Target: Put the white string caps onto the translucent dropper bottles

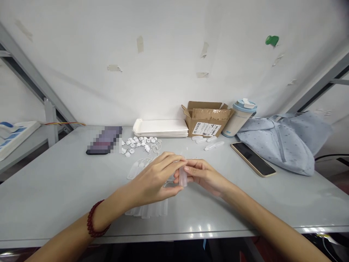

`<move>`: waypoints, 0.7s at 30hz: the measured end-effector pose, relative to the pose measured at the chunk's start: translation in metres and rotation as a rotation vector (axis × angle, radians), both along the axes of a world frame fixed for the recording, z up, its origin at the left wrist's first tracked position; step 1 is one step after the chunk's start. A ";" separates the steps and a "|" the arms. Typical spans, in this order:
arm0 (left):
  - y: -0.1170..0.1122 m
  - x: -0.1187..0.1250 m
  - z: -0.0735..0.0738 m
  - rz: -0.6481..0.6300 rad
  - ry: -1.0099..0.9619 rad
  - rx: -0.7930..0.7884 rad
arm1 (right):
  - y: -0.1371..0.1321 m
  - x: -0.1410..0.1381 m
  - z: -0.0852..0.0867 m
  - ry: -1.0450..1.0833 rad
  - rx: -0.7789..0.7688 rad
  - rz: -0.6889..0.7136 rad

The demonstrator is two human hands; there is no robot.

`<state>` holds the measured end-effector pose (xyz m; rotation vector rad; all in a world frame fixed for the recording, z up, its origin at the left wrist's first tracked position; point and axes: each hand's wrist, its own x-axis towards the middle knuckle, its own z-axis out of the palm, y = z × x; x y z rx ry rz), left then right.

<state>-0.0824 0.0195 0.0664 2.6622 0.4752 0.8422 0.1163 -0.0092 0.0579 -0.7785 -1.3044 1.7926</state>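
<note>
Frosted tube (183,179) stood nearly upright above the grey table (207,214), between my two hands and in front of me. My right hand (205,176) pinched it, thumb against the near side and fingers curled behind, which I judge steadied it. My left hand (159,176) arched round it, fingertips at the upper end and thumb tip at the lower, so both ends were checked (how hard I pressed, I cannot tell). Counting from that tube, more clear tubes (147,211) lay side by side at eight o'clock, partly under my left wrist, lined up probably to prevent tangling. White caps (136,141) were heaped at ten, likely loose for easy picking. Clear pieces (214,146) lay between one and two, before the cardboard box (211,114) at one. Beyond them stood the tumbler (236,123); the phone (253,159) and cloth bag (280,145) sat near half past two, presumably aside to leave my elbows room.
</note>
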 end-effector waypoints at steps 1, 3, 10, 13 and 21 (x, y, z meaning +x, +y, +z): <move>-0.001 0.000 0.000 -0.001 0.001 0.002 | 0.000 0.000 0.001 0.003 -0.008 0.018; -0.002 -0.001 0.001 -0.010 0.012 0.002 | 0.000 0.001 0.002 0.002 -0.020 0.041; -0.006 -0.007 0.017 -0.086 0.111 -0.181 | 0.001 0.006 -0.001 -0.119 -0.032 0.151; -0.008 -0.010 0.023 -0.151 0.176 -0.295 | 0.002 0.009 -0.002 -0.179 -0.057 0.267; -0.012 -0.013 0.023 -0.184 0.350 -0.436 | 0.004 0.010 -0.009 -0.383 -0.162 0.487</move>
